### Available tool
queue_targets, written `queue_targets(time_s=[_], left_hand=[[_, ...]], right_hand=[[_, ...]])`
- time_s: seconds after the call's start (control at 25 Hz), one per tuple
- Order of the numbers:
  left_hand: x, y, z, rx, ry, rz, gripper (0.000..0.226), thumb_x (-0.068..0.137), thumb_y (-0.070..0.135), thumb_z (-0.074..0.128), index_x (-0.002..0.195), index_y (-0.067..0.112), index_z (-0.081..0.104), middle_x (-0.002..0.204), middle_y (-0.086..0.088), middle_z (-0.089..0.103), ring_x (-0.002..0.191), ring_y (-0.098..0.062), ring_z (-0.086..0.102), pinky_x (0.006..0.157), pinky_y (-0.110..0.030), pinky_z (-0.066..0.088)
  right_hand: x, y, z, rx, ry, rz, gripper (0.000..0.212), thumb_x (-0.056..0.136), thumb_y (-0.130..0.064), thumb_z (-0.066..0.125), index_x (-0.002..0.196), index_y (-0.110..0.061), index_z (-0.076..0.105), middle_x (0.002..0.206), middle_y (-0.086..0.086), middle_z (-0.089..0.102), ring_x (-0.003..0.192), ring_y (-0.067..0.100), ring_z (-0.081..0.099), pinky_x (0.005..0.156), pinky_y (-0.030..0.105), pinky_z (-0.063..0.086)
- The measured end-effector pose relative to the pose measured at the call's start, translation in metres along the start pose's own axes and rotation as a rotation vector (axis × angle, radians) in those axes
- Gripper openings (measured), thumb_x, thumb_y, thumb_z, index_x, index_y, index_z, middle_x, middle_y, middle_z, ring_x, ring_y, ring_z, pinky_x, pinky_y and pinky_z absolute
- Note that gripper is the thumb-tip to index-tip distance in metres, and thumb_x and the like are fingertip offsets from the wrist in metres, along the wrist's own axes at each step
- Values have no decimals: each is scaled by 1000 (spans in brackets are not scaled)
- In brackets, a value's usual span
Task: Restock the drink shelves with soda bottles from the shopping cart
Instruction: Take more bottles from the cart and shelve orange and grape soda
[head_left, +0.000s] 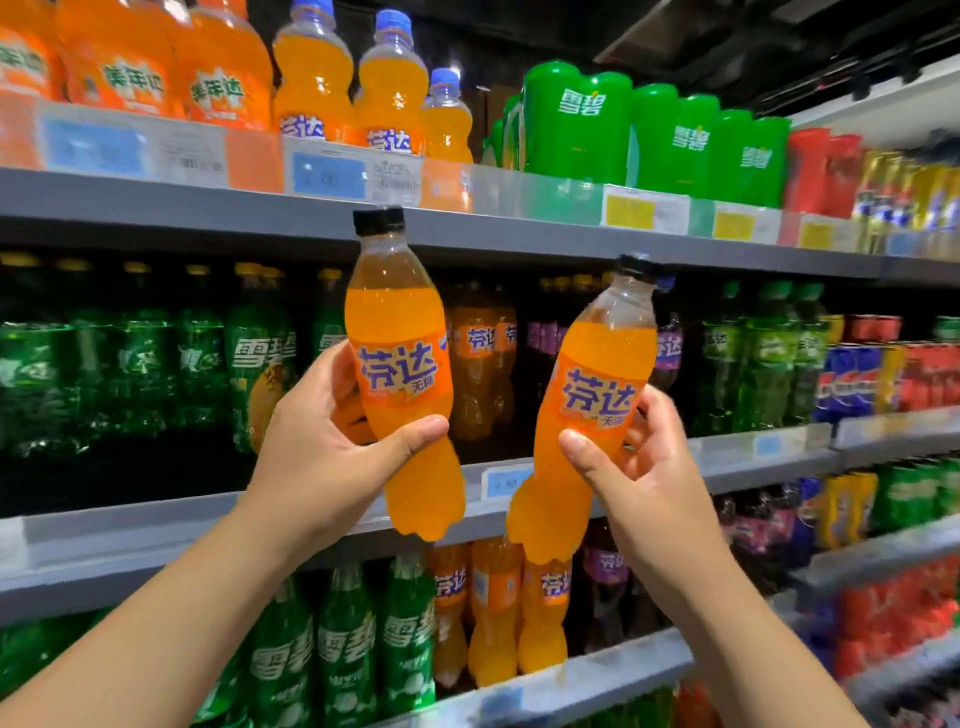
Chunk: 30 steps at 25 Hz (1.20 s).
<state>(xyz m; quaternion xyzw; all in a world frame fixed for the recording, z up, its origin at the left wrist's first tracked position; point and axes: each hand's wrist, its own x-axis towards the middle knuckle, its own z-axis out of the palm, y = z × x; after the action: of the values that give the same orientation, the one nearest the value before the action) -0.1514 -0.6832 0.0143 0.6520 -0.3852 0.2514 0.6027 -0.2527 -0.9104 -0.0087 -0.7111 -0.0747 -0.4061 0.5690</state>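
My left hand (322, 441) curls fingers and thumb round the waist of the left Fanta bottle (400, 332), orange, black cap up, nearly upright. My right hand (644, 467) grips the right Fanta bottle (587, 415) likewise, its cap leaning right. Both bottles are in the air before the middle shelf (156, 525), in front of the shelved orange bottles (478, 353).

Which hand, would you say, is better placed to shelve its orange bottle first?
Probably the left hand: its bottle is upright beside the orange row; the right hand's bottle is tilted.
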Motion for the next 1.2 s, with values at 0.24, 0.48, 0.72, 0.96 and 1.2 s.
queue_targets(time_s=[0.24,0.48,0.72,0.96,1.2], left_hand=[[36,3,43,129,79,102,73,67,49,83,131,31,54,118,20,68,110,-1,65,86,-20,55],[56,-20,78,168,20,63,73,69,40,84,134,35,50,118,23,65,110,1,63,83,-13,54],[60,-55,103,315,12,-96,69,69,38,89,125,39,48,110,24,64,101,13,60,74,-10,51],[74,-74,108,427,49,-239,67,74,45,85,126,40,43,98,27,58,87,4,61,60,-6,44],[104,-97,105,487,11,-449,79,75,47,83,139,34,40,126,12,56,107,-13,54,86,-32,45]], right_hand=[[68,25,-23,23,-41,-122,61,75,-49,73,128,-43,44,122,-15,64,109,-6,63,86,14,54],[107,62,-23,54,-165,-110,67,84,-29,79,138,-37,40,123,-19,65,114,-4,62,91,19,54],[119,91,-16,-97,-230,30,36,91,-33,75,110,-43,47,104,-17,69,97,-4,66,91,32,58],[142,91,-2,-244,-256,168,48,95,-41,69,135,-32,42,103,-17,61,85,-3,56,61,13,40],[167,99,22,-424,-350,341,68,100,-29,63,153,-33,20,127,-3,53,87,8,49,64,17,39]])
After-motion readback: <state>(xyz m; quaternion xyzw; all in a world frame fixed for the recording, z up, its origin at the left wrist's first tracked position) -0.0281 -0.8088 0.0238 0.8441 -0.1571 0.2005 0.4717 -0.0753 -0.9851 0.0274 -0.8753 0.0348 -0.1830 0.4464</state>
